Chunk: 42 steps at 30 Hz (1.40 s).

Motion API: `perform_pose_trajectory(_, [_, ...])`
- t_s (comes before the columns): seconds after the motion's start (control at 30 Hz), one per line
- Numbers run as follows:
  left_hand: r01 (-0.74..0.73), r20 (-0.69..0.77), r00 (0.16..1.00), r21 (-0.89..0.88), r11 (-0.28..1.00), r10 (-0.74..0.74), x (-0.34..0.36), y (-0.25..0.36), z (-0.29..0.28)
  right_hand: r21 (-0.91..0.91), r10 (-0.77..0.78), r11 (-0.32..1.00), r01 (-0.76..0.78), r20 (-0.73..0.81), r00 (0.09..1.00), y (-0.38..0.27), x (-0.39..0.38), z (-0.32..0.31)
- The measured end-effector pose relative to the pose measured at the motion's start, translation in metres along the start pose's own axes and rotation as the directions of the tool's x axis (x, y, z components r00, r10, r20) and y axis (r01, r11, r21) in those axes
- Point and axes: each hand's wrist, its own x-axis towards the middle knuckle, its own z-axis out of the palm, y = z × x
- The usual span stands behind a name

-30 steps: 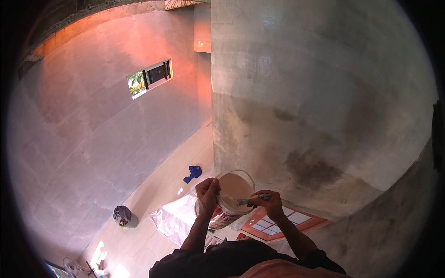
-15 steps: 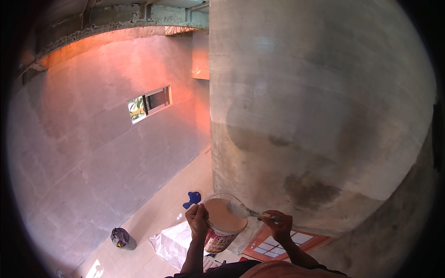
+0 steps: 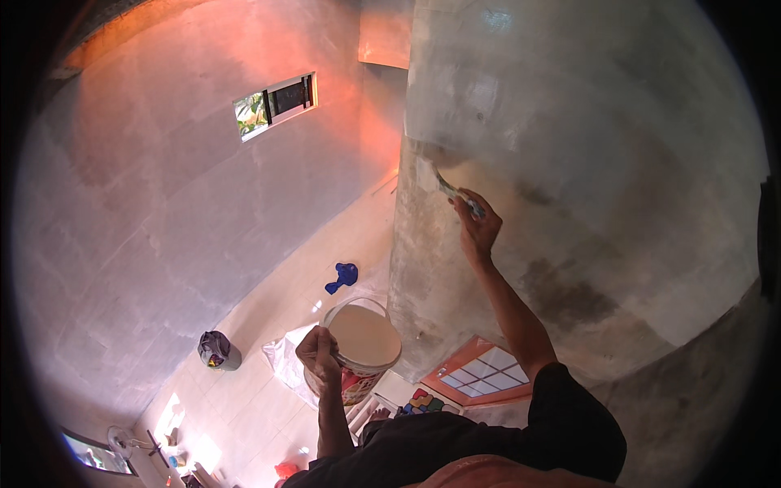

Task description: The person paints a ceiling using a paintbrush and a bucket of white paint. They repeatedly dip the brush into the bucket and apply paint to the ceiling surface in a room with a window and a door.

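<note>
My left hand (image 3: pixel 320 355) is closed on the rim of a paint bucket (image 3: pixel 355 376) with a label on its side. The bucket hangs tilted in front of me, and pale, cream-coloured paint (image 3: pixel 368 335) fills it to near the top. With my arm stretched forward, my right hand (image 3: pixel 478 229) grips the handle of a paintbrush (image 3: pixel 447 187). The pale bristles seem to lie against the grey wall (image 3: pixel 602 154), close to its left corner. Around them the wall is patchy, with a smoother grey area above and brownish, darker stains below.
Far below, a blue cloth (image 3: pixel 343 276), a white sheet (image 3: pixel 285 358) and a bin with a dark liner (image 3: pixel 220 350) lie or stand on the tiled floor (image 3: pixel 236 407). Beneath my right arm is an orange-framed door (image 3: pixel 480 372) with panes. A small window (image 3: pixel 277 106) opens in the left wall.
My right hand has lifted the paintbrush away from the bucket, up and forward to the wall. The left hand still holds the bucket. The view has tilted downward.
</note>
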Motion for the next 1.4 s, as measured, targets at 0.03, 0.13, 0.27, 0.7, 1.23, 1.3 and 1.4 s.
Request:
perform_pose_trajectory(0.03, [-0.007,-0.024,1.000,0.008,1.000,0.007,-0.001,-0.001,-0.004,-0.027,-0.045,0.999,0.045,0.016,0.999,0.012,0.011,0.012])
perform_pose_trajectory(0.13, [-0.004,-0.031,1.000,0.008,1.000,0.005,0.001,-0.004,-0.021,-0.082,-0.158,0.984,0.160,0.022,0.987,0.034,0.033,0.036])
perform_pose_trajectory(0.27, [0.031,-0.058,0.998,0.021,0.999,-0.030,0.000,-0.004,-0.029,-0.146,-0.213,0.967,0.210,-0.006,0.977,0.042,0.045,0.054])
perform_pose_trajectory(0.7, [0.019,-0.047,0.999,-0.107,0.994,-0.024,0.002,-0.008,-0.026,-0.167,-0.223,0.970,0.176,-0.321,0.920,-0.047,-0.020,-0.064])
perform_pose_trajectory(1.23, [-0.006,0.057,0.998,-0.162,0.987,0.016,0.006,-0.016,-0.032,-0.378,-0.297,0.899,0.221,-0.158,0.942,0.013,0.012,0.040])
perform_pose_trajectory(1.3, [-0.015,0.076,0.997,-0.172,0.985,0.028,0.007,-0.022,-0.037,-0.431,-0.294,0.885,0.176,-0.223,0.929,-0.003,-0.011,-0.006])
perform_pose_trajectory(1.4, [-0.030,0.076,0.996,-0.103,0.994,0.038,0.007,-0.023,-0.036,-0.459,-0.271,0.885,0.076,-0.377,0.886,-0.036,-0.048,-0.095])
